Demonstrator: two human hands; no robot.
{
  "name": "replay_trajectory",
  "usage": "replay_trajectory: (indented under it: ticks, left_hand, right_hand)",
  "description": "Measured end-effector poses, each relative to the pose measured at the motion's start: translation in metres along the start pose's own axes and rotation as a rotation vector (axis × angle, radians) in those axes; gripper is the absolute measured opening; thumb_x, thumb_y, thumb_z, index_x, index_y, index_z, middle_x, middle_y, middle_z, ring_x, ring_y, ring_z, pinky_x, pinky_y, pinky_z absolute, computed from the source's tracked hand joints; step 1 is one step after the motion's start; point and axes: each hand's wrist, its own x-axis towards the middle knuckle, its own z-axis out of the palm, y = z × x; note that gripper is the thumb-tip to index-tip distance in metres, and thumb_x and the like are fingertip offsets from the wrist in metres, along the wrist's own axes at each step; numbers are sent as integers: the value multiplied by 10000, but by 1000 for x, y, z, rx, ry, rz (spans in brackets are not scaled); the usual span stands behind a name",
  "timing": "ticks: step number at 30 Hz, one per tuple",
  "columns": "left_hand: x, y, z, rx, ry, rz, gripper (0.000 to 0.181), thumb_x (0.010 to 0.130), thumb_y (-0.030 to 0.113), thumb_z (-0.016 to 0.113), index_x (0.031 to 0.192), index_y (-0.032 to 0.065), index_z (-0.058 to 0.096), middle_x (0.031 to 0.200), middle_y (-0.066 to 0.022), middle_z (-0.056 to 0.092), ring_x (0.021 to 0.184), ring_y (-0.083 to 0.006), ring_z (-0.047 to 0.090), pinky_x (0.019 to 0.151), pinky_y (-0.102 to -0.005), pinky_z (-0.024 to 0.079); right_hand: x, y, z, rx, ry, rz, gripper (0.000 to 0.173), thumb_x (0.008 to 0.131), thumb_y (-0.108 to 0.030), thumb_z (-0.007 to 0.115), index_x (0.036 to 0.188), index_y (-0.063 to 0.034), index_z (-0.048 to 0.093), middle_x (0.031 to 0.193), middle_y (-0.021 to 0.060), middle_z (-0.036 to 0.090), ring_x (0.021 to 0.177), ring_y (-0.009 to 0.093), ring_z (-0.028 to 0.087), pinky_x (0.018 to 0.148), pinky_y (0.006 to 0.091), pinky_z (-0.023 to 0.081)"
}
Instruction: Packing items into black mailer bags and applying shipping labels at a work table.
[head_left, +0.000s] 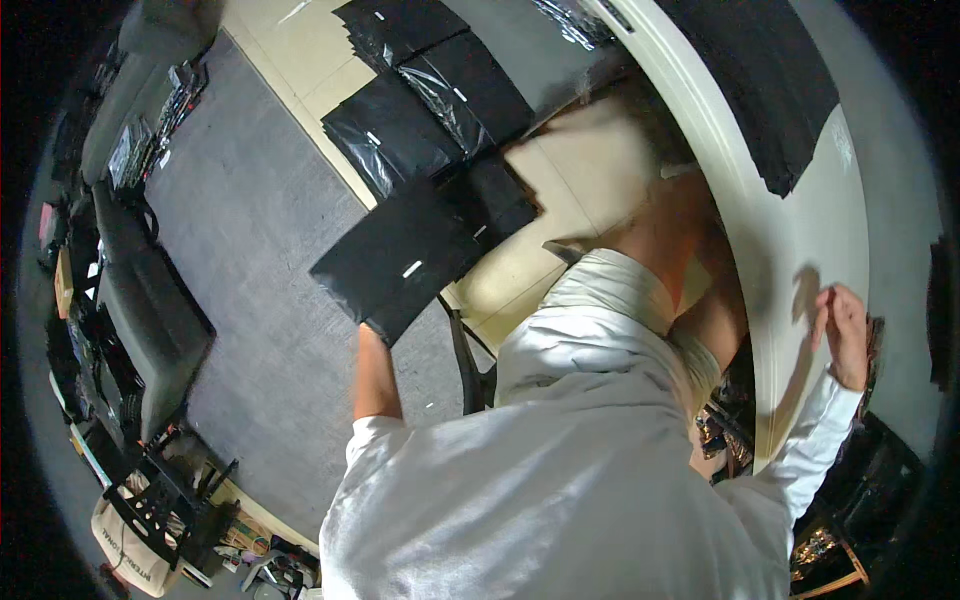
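Observation:
A flat black plastic packet (397, 255) with a small white label lies tilted across my left hand (367, 330). The fingers are hidden beneath the packet, and only the forearm and wrist show at its lower corner. Its upper right side overlaps a stack of similar black packets (491, 199). More such stacks, partly wrapped in shiny clear film, lie beyond it on the tiled floor. On the right, my right hand (844, 330) is raised over the white table (772, 247), its fingers loosely bent and apart, with nothing visible in it. A dark sheet (757, 90) covers the table's far part.
Left of the packets lies a grey mat (255, 225). Grey upholstered furniture (150, 315) and piled packaged items (135, 154) line the far left. A black chair part (469, 367) stands close to my left side. Dark bags and foil-like material are by the table's lower end.

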Motion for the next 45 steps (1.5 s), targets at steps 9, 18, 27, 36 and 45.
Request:
replay_trajectory:
  ticks: [9, 18, 27, 36, 45]
  left_hand:
    - [115, -78, 8, -78, 190, 38, 925, 979, 788, 326, 1471, 26, 505, 1413, -161, 610, 1266, -315, 609, 1096, -458, 481]
    - [129, -61, 49, -351, -283, -53, 809, 981, 674, 520, 1486, 43, 485, 1400, -143, 620, 1244, -344, 618, 1058, -459, 507]
    - [97, -44, 99, 316, 233, 92, 465, 855, 141, 845, 1218, -84, 662, 1137, -142, 723, 929, -230, 692, 859, -345, 553]
    - [102, -67, 2, 468, 436, 41, 497, 816, 267, 900, 1135, -58, 702, 948, -68, 702, 738, -186, 611, 632, -359, 482]
    - [122, -66, 13, 586, 430, 56, 410, 770, 297, 938, 906, -19, 713, 730, -32, 658, 536, -151, 542, 470, -352, 410]
  right_hand:
    - [-41, 51, 19, 123, 51, 141, 447, 1110, -418, 453, 1043, -11, 625, 600, 24, 542, 456, 111, 509, 439, 240, 437]
    - [-38, 49, 29, 188, 97, 162, 457, 1126, -403, 406, 1060, 4, 603, 624, 31, 540, 490, 121, 510, 458, 251, 444]
    - [-32, 48, 39, 261, 95, 140, 433, 1127, -389, 411, 1065, -8, 608, 596, 19, 536, 426, 98, 454, 426, 232, 407]
    - [-31, 55, 32, 248, 46, 63, 425, 1119, -394, 441, 1066, -6, 607, 566, 7, 526, 416, 87, 452, 437, 221, 393]
    - [-30, 48, 41, 246, 106, 116, 407, 1116, -385, 454, 1059, -5, 589, 538, -6, 526, 390, 70, 443, 423, 209, 380]
